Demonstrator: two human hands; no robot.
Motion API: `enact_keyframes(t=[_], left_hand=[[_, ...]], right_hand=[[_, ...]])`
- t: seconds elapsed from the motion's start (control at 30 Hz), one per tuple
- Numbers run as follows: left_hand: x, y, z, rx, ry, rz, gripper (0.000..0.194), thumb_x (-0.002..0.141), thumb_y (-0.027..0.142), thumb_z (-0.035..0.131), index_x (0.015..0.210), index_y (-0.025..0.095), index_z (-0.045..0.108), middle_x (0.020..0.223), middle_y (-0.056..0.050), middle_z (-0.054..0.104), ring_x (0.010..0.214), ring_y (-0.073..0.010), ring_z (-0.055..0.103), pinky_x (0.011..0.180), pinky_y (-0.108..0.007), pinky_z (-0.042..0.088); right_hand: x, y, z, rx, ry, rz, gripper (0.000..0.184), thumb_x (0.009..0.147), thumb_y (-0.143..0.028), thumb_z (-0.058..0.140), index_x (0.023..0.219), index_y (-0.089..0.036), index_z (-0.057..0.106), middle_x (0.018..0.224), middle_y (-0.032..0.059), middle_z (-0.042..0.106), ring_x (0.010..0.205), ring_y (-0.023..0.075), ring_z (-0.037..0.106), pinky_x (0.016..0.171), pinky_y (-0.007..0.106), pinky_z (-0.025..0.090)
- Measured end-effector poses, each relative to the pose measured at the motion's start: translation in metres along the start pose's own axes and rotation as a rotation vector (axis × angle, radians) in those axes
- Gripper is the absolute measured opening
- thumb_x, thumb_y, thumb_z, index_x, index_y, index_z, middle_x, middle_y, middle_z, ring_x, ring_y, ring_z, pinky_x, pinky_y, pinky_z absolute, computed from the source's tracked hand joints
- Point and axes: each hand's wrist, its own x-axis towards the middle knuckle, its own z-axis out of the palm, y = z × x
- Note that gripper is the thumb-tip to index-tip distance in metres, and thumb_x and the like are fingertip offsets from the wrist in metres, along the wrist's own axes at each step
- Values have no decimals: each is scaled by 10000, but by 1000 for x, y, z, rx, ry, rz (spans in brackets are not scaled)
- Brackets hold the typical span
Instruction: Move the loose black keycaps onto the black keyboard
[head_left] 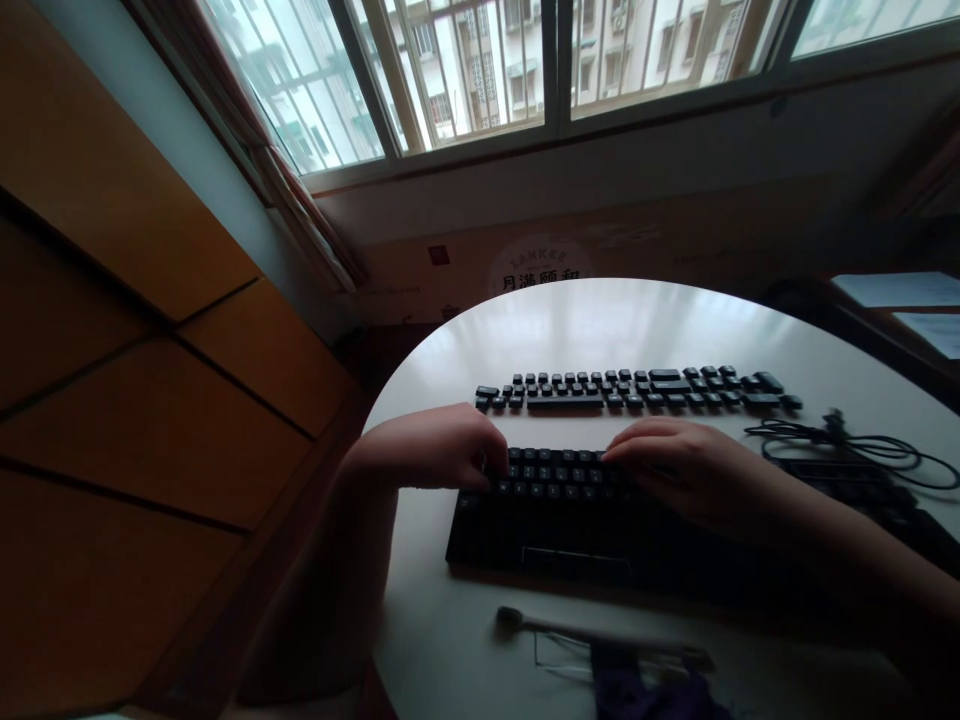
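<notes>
A black keyboard (517, 540) lies across the white table, its upper rows still bearing keycaps and its front part dark and without visible keys. My left hand (457, 445) is bent over its upper left end, fingers curled in a pinch; whatever sits between the fingertips is hidden. Over the right half of the keyboard rests my right hand (667, 460), fingers stretched out with the tips touching the top row. Behind the keyboard, loose black keycaps (566, 403) stand in several rows. In front lie a brush (570, 630), a thin wire tool (555, 660) and a purple cloth (652, 695).
A coiled black cable (862, 440) sits on the right of the white round-edged table (420, 370). Wooden cabinets (112, 430) rise on the left. A barred window (480, 70) and a printed cardboard panel (540, 262) are beyond. Papers (900, 290) lie at far right.
</notes>
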Motion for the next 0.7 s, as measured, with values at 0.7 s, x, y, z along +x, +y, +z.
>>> enact_keyframes(t=[0.7], left_hand=[[7, 10, 9, 164, -5, -1, 225, 632, 117, 729, 794, 270, 698, 729, 37, 676, 653, -171, 607, 561, -266, 401]], right_hand=[[1, -14, 3, -56, 11, -92, 249, 948, -140, 524, 1070, -212, 728, 1027, 72, 756, 912, 198, 698, 792, 336, 567]])
